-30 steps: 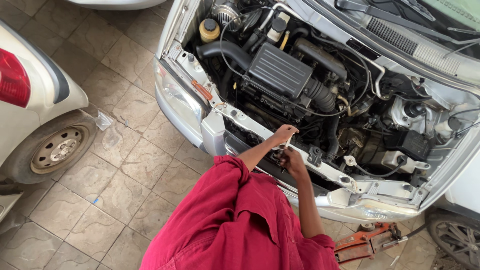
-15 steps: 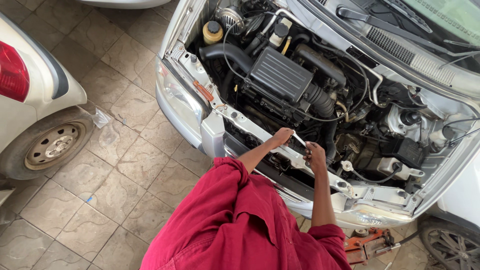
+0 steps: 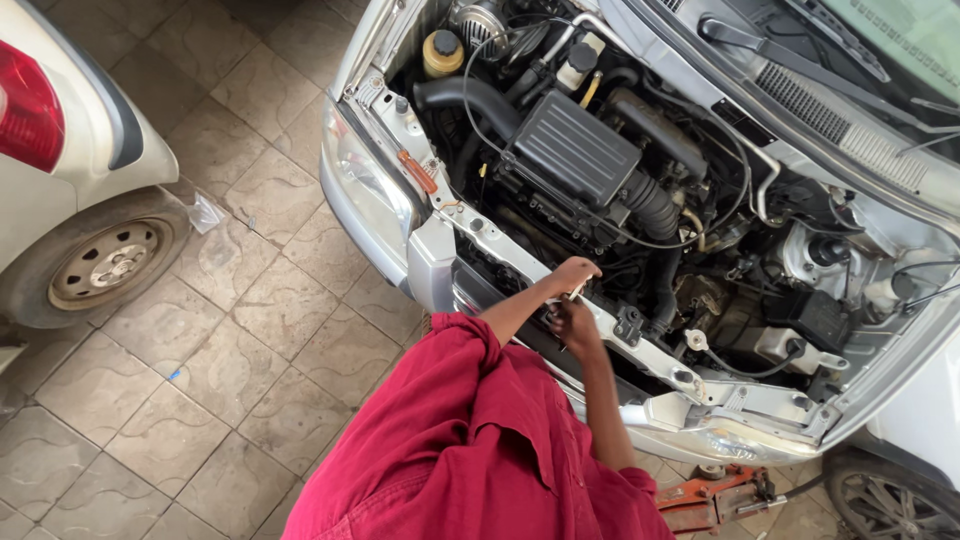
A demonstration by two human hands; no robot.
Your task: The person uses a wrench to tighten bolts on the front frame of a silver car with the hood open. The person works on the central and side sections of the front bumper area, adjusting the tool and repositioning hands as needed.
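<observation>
I lean in a red shirt [image 3: 470, 450] over the open engine bay of a silver car [image 3: 380, 190]. My left hand [image 3: 572, 272] is closed around a small silver tool [image 3: 578, 291] just above the front crossmember [image 3: 655, 355]. My right hand [image 3: 577, 325] is curled right below it, against the crossmember and close to the tool's lower end; whether it grips the tool is hidden. A black air-filter box [image 3: 575, 150] sits just beyond the hands.
A yellow-capped reservoir [image 3: 442, 50] stands at the bay's far left. An orange-handled tool [image 3: 417, 172] lies on the left rail. An orange floor jack [image 3: 715, 500] sits under the bumper. A white car's rear wheel [image 3: 105, 262] is at left on the tiled floor [image 3: 240, 340].
My hands have drawn closer together. The right hand moved left and down toward the left hand, and the view has shifted slightly over the bay.
</observation>
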